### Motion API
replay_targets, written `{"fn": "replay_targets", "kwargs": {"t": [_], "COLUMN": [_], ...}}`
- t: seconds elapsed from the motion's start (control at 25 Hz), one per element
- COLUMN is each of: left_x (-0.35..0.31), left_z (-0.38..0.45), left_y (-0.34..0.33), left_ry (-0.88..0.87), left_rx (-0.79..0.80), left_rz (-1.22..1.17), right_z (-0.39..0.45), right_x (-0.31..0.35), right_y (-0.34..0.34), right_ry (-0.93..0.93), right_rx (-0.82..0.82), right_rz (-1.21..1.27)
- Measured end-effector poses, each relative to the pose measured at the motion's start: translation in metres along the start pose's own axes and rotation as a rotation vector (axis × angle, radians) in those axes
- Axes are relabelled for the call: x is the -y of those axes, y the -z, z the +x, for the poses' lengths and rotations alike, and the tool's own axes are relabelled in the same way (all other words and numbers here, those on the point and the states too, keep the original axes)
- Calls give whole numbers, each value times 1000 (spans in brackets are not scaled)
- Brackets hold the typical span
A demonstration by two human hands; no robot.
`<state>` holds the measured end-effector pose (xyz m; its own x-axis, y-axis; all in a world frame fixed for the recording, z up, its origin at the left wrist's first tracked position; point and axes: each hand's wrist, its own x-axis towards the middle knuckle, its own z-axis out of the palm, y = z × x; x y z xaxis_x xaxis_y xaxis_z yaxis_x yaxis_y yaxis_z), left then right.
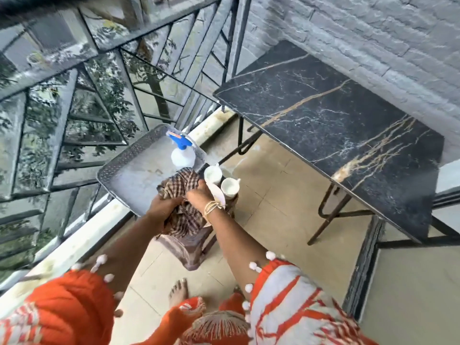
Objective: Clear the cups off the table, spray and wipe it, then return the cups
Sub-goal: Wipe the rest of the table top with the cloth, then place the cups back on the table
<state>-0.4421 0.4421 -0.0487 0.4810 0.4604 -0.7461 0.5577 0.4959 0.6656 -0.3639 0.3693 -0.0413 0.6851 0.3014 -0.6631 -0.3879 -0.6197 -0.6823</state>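
Both hands gripped the checked cloth (183, 210) over the near corner of the tray (129, 168): the left hand (163, 207) had its fingers curled into the bunched fabric, and the right hand (199, 195) closed on it from the other side, with a string bracelet at the wrist. The spray bottle (181, 151), white with a blue trigger head, stood upright on the tray just beyond the cloth. Two white cups (221, 180) sat just right of the tray, close to the right hand, apparently on the same low brown stool (191, 247) that carried the tray. The dark marble-patterned desk (336, 125) stood well apart to the right, against the brick wall, with no cups on it.

The cups looked the likeliest trouble. They stood near the stool's edge, almost touching the right hand, so a sideways tug on the cloth could have knocked one to the tiled floor. The tray overhung the stool toward the railing, and a snag while the cloth was lifted might have tipped it or toppled the bottle.

A small orange mark showed on the trigger head, but it was too blurred to read, and no other writing or brand could be made out.
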Motion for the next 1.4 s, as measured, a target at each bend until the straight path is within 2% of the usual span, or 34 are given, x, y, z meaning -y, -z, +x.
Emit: {"fn": "replay_targets", "kwargs": {"t": [0.2, 0.44, 0.64, 0.76, 0.88, 0.96, 1.12, 1.28, 1.4], "left_x": [-16, -35, -45, -47, -36, -23, -7, 5, 20], "left_z": [29, 93, 141, 159, 161, 157, 138, 119, 108], "left_y": [12, 24, 37, 48, 58, 61, 54, 42, 44], "left_ry": [7, 87, 71, 93, 132, 100, 2, -16, -28], "left_rx": [-68, -143, -191, -212, -180, -174, -64, -15, -12], "left_rz": [-37, -222, -309, -240, -152, -43, 166, 379, 513], "right_z": [41, 114, 153, 172, 182, 178, 159, 130, 104], "right_x": [30, 27, 49, 55, 43, 29, 4, -23, -41], "right_y": [-35, -41, -50, -62, -64, -59, -44, -32, -25], "right_ry": [-48, -63, 98, 148, 130, 120, 141, 212, 225], "right_rx": [51, 161, 165, 205, 231, 217, 116, -50, -96], "right_rz": [-193, -178, -273, -364, -574, -662, -586, -463, -416]}}
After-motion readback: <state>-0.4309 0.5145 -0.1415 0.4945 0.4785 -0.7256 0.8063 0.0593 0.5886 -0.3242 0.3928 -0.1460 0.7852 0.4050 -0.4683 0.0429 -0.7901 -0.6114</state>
